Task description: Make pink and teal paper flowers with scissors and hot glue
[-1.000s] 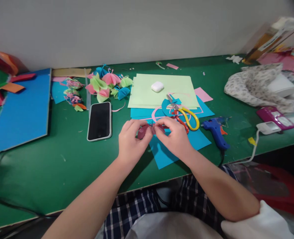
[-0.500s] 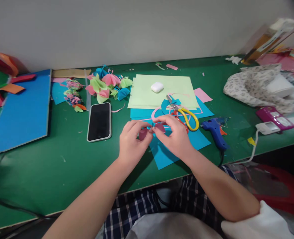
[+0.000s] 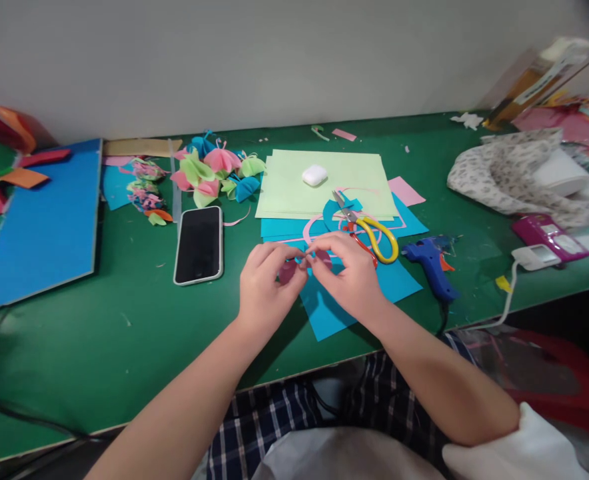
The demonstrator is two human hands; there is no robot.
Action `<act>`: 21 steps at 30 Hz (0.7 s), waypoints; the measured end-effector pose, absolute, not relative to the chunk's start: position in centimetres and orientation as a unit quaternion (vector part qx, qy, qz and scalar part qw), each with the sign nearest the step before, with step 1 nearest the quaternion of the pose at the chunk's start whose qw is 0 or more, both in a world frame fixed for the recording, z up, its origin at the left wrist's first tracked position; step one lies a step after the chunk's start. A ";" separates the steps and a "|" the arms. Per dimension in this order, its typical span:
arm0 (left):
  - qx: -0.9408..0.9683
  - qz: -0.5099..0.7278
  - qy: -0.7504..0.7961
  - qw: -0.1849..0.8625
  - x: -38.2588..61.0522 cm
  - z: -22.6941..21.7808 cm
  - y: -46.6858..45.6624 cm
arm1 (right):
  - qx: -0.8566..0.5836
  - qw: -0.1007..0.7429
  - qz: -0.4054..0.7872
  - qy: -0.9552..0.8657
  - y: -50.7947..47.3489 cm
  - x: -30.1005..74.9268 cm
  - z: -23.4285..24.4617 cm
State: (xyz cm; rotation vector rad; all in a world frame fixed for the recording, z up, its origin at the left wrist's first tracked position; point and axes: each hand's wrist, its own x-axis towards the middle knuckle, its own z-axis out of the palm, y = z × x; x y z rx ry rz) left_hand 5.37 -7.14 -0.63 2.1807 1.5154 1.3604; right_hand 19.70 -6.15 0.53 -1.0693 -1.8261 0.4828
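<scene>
My left hand [image 3: 268, 283] and my right hand [image 3: 348, 273] meet fingertip to fingertip over the front of the table. Pinched between them is a pink paper piece [image 3: 286, 271], largely hidden by the fingers; its full shape does not show. Under and beside my right hand lies blue paper [image 3: 334, 310]. Just beyond that hand rest scissors with yellow handles [image 3: 384, 241], blades half apart, on blue and pink paper cut-outs. Part of a red-handled tool [image 3: 365, 245] shows under them. Folded paper flowers [image 3: 222, 160] in pink, green and blue sit farther back on the left.
A phone [image 3: 199, 245] lies left of my hands. Pale green sheets [image 3: 279, 193] carry a white case [image 3: 314, 175]. To the right are a blue glue gun [image 3: 432, 267], a purple device [image 3: 549, 237] with a white cable, and a patterned cloth [image 3: 489, 173]. A blue board [image 3: 59, 220] stands left.
My fingertips have shifted slightly on the pink paper piece, and less of it shows now. Both hands stay in the same place; everything on the table is unchanged.
</scene>
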 end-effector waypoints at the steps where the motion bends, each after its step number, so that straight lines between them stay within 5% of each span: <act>1: 0.728 0.455 0.506 0.080 5.4 -0.6 -7.2 | -0.435 0.468 0.195 -0.744 -6.2 19.7 0.5; 21: 0.719 0.460 0.514 0.084 5.4 -0.6 -7.2 | -0.437 0.479 0.157 -0.745 -6.3 19.7 0.4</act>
